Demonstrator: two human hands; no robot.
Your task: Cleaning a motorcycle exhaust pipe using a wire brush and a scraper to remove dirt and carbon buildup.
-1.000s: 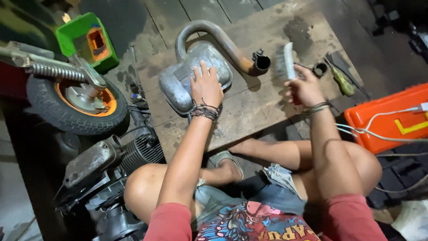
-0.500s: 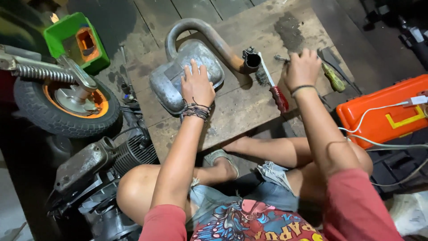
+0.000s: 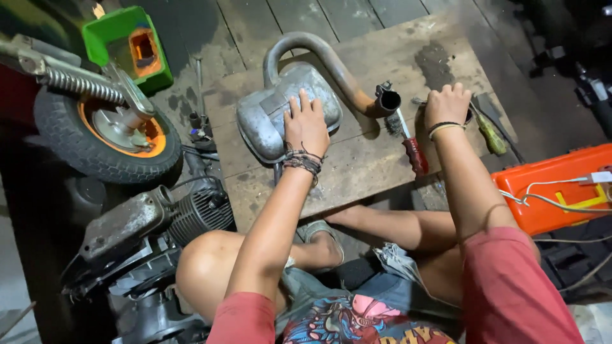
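Left hand (image 3: 306,124) lies flat, fingers spread, palm down on the muffler (image 3: 268,118), pressing on its right half without gripping. Right hand (image 3: 447,105) rests knuckles-up on the board (image 3: 357,165), fingers curled under; whether it grips anything cannot be told, since the fingertips are hidden. Muffler, dull grey and dented, sits on the left part of the board, its curved pipe (image 3: 331,60) arching over the top and ending in an open mouth just left of the right hand. Wire brush (image 3: 408,140) with a red handle lies on the board between the pipe mouth and the right hand, bristles toward the pipe, touched by neither hand. Screwdriver (image 3: 491,134) with a greenish handle lies just right of the right hand. Orange case (image 3: 561,188) stands at the right edge, white cable across it. Wheel (image 3: 105,137) with an orange rim and a spring strut stands left of the board; a green box (image 3: 131,44) sits above it. Engine (image 3: 153,229), finned, lies below the wheel beside the person's knee.
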